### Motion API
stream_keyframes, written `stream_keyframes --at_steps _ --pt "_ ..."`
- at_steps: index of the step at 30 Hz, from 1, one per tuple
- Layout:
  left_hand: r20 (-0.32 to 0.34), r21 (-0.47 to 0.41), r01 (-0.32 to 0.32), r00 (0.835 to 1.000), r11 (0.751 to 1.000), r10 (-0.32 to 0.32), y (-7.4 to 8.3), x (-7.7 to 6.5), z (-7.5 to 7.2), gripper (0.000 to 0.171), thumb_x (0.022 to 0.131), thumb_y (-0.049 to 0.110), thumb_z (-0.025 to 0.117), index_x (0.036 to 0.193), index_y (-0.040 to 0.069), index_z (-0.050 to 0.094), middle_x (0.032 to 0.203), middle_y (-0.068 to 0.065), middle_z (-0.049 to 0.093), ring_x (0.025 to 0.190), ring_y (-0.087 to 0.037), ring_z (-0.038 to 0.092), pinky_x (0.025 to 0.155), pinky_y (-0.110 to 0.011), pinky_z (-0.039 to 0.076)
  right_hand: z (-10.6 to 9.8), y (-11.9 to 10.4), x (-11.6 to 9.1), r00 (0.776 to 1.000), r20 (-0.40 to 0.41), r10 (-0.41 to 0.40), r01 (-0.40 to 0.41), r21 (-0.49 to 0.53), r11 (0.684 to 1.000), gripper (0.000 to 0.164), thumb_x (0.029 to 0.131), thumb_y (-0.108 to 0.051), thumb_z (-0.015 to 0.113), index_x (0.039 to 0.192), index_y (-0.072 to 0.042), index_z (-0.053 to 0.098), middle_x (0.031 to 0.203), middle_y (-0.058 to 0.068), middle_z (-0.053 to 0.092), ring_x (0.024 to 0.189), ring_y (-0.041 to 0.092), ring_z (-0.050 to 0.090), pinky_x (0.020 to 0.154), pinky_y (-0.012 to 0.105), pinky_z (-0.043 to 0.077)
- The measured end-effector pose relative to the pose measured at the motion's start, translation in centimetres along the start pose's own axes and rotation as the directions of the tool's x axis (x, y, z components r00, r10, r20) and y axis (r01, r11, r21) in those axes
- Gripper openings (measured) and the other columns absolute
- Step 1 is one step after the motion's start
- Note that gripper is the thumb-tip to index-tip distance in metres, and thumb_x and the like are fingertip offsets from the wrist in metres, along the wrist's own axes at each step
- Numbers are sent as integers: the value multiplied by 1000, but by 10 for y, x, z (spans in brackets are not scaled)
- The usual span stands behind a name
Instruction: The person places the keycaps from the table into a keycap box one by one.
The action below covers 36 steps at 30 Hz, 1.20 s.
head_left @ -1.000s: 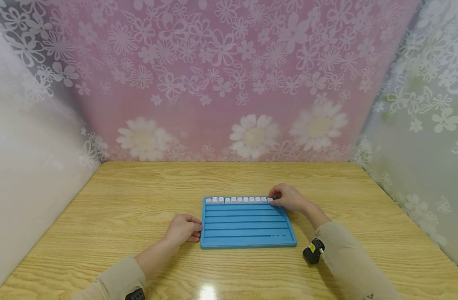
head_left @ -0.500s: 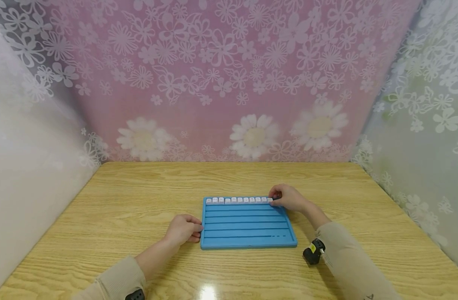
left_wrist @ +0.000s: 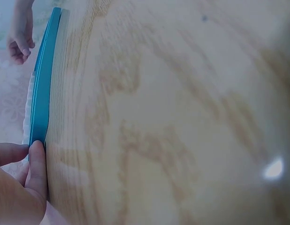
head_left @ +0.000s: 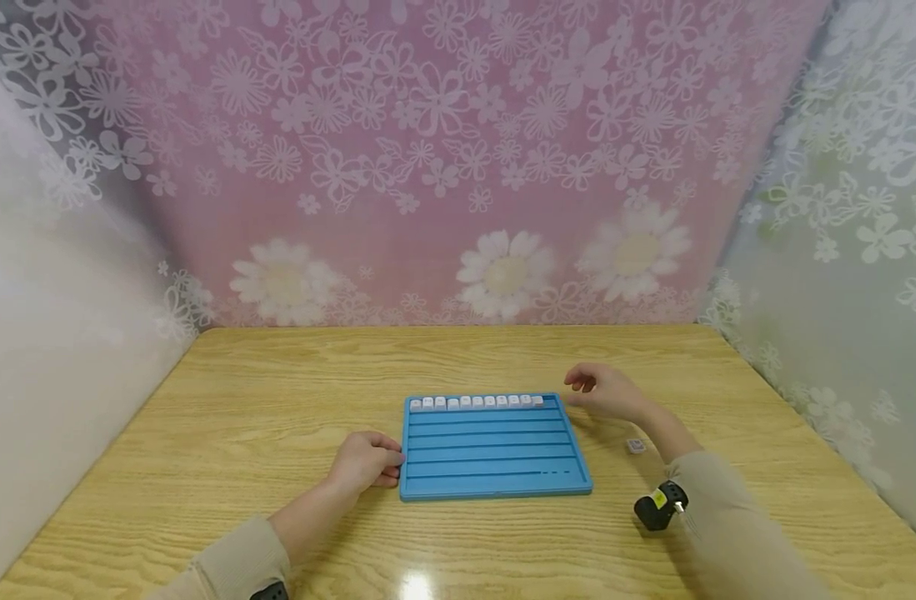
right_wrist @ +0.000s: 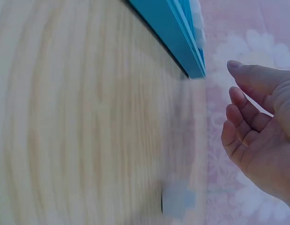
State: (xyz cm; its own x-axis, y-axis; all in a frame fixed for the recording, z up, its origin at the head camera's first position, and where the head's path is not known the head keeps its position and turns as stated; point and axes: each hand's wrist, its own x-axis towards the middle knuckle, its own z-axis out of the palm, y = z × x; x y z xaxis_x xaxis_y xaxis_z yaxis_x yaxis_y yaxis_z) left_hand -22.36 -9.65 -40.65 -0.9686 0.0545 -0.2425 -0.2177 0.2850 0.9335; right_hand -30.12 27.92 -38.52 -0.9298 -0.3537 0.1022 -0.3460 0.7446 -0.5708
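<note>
A blue keycap tray (head_left: 495, 446) lies on the table, with narrow grooves running across it. White keycaps (head_left: 490, 402) fill most of its top row; the row's right end is bare. My left hand (head_left: 364, 460) pinches the tray's left edge, thumb and fingers on either side of the rim in the left wrist view. Just right of the tray's far right corner is my right hand (head_left: 603, 392), fingers loosely bent, holding nothing. One loose keycap (head_left: 635, 446) lies on the table beside the right forearm, and a pale block (right_wrist: 177, 200) shows blurred in the right wrist view.
The wooden table (head_left: 277, 367) carries the tray near its middle. Behind it hangs a pink floral curtain (head_left: 427, 208), with pale sheets at both sides. A black wrist camera (head_left: 656, 506) sits on the right sleeve.
My right hand has let go at the row's right end and moved right, off the tray. The loose keycap beside its forearm has come into view. My left hand stays at the edge.
</note>
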Motion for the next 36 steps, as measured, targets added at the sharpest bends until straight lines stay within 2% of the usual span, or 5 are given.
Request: stream_keyframes --at_steps 16,20,25,30,36 --pt "-11 -1 11 1000 1000 -11 -5 1 0 12 83 -3 60 93 -10 61 71 -12 58 57 -15 57 55 -28 55 -29 23 -48 1000 16 11 -11 34 999 27 85 -11 66 105 6 58 88 4 57 79 15 52 67 26 48" --pt "-11 -3 10 1000 1000 -10 -5 1 -1 13 83 -2 61 94 -10 61 72 -12 59 58 -15 57 55 -28 55 -33 27 -59 999 34 17 -19 83 996 29 86 -11 66 107 8 57 90 7 57 78 13 51 66 25 47" --pt "-8 0 4 1000 1000 -4 -3 1 -1 14 83 -2 60 94 -10 61 72 -12 59 58 -16 57 56 -28 55 -37 33 -69 995 98 15 -30 151 988 32 86 -9 66 109 10 55 93 11 58 79 12 51 65 24 48" --pt "-6 -1 2 1000 1000 -2 -2 0 -1 14 84 -2 60 94 -10 61 73 -13 59 58 -16 57 56 -29 55 -39 39 -75 988 152 1 -22 133 991 37 82 -14 70 111 6 57 96 11 59 82 11 53 67 24 48" --pt "-6 -2 6 1000 1000 -6 -3 1 0 13 84 -2 60 94 -10 61 72 -12 59 58 -16 57 55 -28 55 -37 42 -79 970 242 -8 -26 139 990 35 84 -17 68 111 3 57 99 8 58 85 14 53 70 24 47"
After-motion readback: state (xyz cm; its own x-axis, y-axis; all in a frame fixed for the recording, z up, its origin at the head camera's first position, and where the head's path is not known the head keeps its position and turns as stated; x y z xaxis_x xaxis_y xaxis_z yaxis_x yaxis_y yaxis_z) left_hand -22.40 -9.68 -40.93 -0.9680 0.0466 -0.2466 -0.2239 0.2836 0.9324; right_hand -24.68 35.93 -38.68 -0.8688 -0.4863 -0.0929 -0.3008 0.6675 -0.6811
